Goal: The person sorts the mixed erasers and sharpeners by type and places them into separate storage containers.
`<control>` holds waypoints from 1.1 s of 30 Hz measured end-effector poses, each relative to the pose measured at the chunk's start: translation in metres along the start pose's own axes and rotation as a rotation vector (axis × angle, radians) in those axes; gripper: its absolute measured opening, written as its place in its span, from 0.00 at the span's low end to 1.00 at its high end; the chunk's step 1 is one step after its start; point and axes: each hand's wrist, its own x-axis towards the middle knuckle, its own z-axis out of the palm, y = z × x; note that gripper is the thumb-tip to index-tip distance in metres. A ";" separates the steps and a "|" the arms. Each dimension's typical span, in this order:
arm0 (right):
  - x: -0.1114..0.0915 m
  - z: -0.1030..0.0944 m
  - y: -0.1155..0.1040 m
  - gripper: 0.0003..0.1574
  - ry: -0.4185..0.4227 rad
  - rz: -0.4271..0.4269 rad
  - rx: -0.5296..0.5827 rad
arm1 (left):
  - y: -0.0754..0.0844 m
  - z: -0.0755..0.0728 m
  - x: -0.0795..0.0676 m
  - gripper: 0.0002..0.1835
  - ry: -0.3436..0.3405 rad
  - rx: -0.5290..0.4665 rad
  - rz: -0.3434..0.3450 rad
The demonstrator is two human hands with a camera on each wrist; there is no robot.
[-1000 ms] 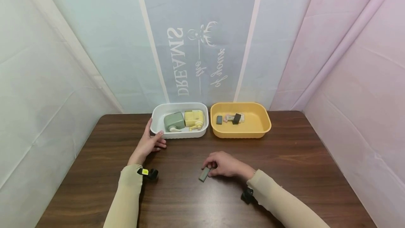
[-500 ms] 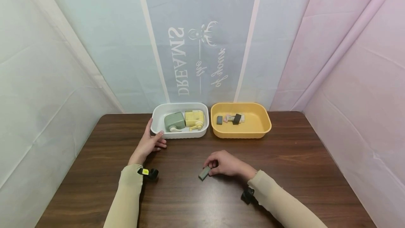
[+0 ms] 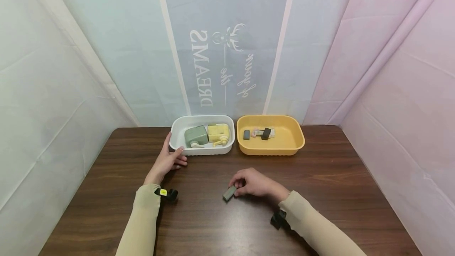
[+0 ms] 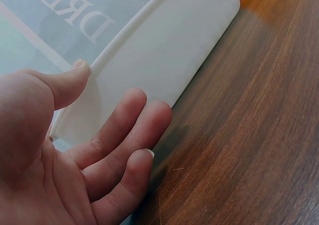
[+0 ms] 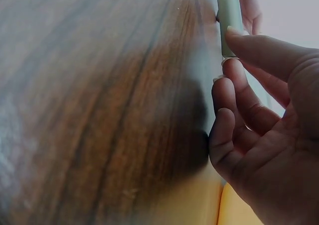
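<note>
My right hand [image 3: 250, 183] pinches a small grey-green rectangular block [image 3: 229, 193] between thumb and fingers, close over the middle of the table. In the right wrist view the thumb presses the lower part of the block [image 5: 230, 16], while the other fingers curl loosely below. My left hand [image 3: 166, 161] rests at the near left corner of a white plastic basket [image 3: 172, 123]. Its thumb touches the rim and its index finger lies along the left end; in the left wrist view the remaining fingers hang relaxed beside the basket wall [image 4: 144, 60].
Inside the white basket lie a green crank pencil sharpener [image 3: 196, 135] and a yellow one [image 3: 218, 132]. A yellow basket [image 3: 289, 137] beside it holds a grey block [image 3: 246, 134], a black piece [image 3: 266, 133] and other small pieces. Fabric walls [image 3: 224, 3] enclose the wooden table [image 3: 199, 224].
The right hand has shifted slightly away from the person, and the block has tilted so that its end face shows more. The left hand and both baskets stay put.
</note>
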 end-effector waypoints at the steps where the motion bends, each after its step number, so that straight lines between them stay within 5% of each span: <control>1: 0.000 0.000 0.000 0.14 0.000 0.001 -0.001 | 0.000 0.000 0.000 0.47 -0.001 0.000 0.000; 10: -0.003 -0.008 -0.002 0.14 0.038 0.000 -0.002 | -0.002 0.000 0.002 0.46 0.000 0.004 0.006; 20: -0.008 -0.024 -0.004 0.14 0.100 0.023 0.000 | -0.029 -0.006 0.020 0.46 0.035 0.013 0.011; 33: -0.014 -0.044 -0.005 0.14 0.134 0.050 0.012 | -0.005 -0.001 0.003 0.47 0.004 0.010 0.013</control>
